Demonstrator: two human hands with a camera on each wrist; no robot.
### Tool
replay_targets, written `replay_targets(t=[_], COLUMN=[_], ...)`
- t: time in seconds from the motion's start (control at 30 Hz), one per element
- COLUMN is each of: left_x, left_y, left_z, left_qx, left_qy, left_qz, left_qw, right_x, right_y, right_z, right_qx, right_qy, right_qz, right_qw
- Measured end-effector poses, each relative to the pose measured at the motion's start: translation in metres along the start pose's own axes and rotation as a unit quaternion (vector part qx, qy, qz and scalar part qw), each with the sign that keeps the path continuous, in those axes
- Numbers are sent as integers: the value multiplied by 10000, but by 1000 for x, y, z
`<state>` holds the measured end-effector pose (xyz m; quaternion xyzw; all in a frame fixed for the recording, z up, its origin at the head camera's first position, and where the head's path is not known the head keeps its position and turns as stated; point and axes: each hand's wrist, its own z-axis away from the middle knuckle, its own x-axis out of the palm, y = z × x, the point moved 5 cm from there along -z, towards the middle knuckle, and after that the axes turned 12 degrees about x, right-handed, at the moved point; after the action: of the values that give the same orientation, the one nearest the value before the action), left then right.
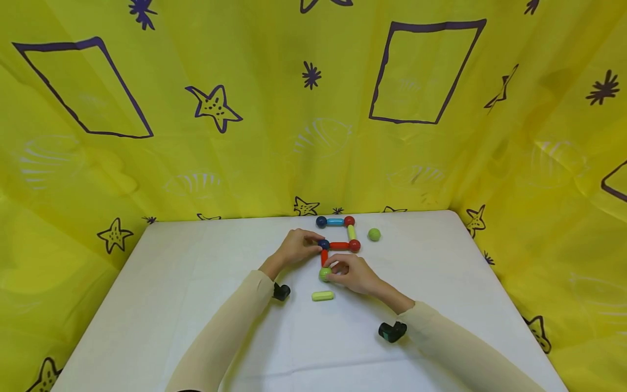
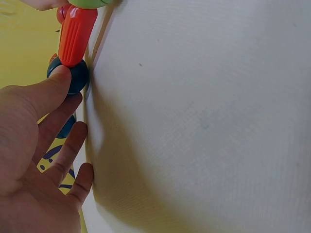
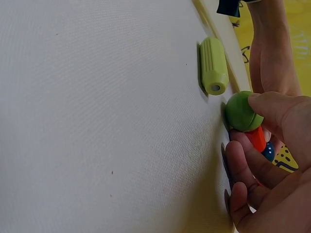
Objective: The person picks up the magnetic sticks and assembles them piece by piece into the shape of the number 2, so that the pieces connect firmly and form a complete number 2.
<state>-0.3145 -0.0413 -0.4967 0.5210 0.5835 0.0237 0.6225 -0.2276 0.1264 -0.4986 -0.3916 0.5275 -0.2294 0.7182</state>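
- Left hand (image 1: 296, 246) pinches a blue ball (image 1: 324, 244) — probably steadying the joined pieces (image 1: 339, 246).
- Red stick (image 1: 324, 257) sits between that ball and a green ball (image 1: 324, 274).
- Right hand (image 1: 356, 274) pinches the green ball — apparently keeping it against the stick.

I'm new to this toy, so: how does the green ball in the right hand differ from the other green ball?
The held green ball is pinched in the right hand; the loose green ball is untouched. The held one meets a red rod; the loose one touches no rod. Both are round and green.
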Motion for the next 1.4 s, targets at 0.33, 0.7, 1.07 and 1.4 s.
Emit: replay_targets(t=[0.33,0.7,1.07,1.4], left_x=[0,1,0,0], left_y=[1,-1,0,3], left_z=[-1,1,0,0], left_qx=[9,-20,-102,-90], left_qy=[-11,-23,-53,-59], left_qz=[-88,-86,-81,-29], left_qw=[10000,10000,9999,9999], right_x=[-1,-5,-15,-15], right_y=[0,-3,-9,-16], right_z=[0,4,16,31], right_qx=[-30,-57,-507,-728], right_qy=[-9,-410,-455,-626], right_qz=[1,153,598,467], right_qw=[10000,9990,9959,9943])
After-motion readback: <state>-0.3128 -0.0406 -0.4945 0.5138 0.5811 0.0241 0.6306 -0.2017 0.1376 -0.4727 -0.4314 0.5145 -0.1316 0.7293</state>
